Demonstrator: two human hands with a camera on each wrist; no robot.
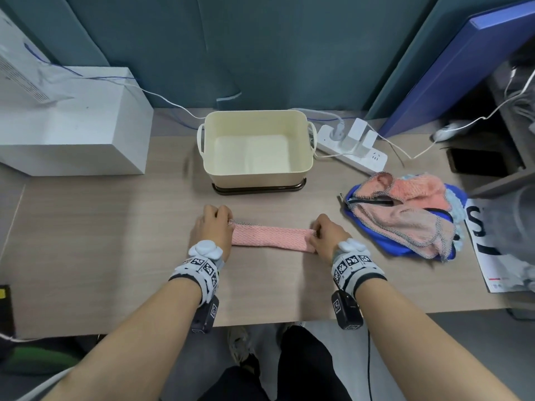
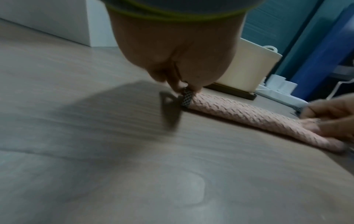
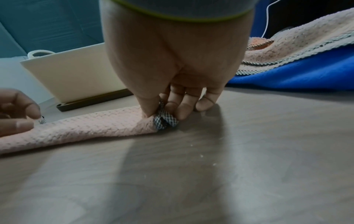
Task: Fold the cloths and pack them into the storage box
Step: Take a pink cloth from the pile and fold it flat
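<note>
While the pink cloth (image 1: 272, 238) lies folded into a narrow strip on the bench (image 1: 101, 241), the left hand (image 1: 214, 227) pinches its left end and the right hand (image 1: 328, 237) pinches its right end. Behind it stands the storage box (image 1: 254, 176); a cloth pile (image 1: 405, 215) lies to the right.

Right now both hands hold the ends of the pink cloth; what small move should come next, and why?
Probably bring one end over onto the other. The pink cloth lies as a long narrow strip, the left hand and right hand each pinch an end, and the strip looks about as long as the storage box floor behind it.
</note>
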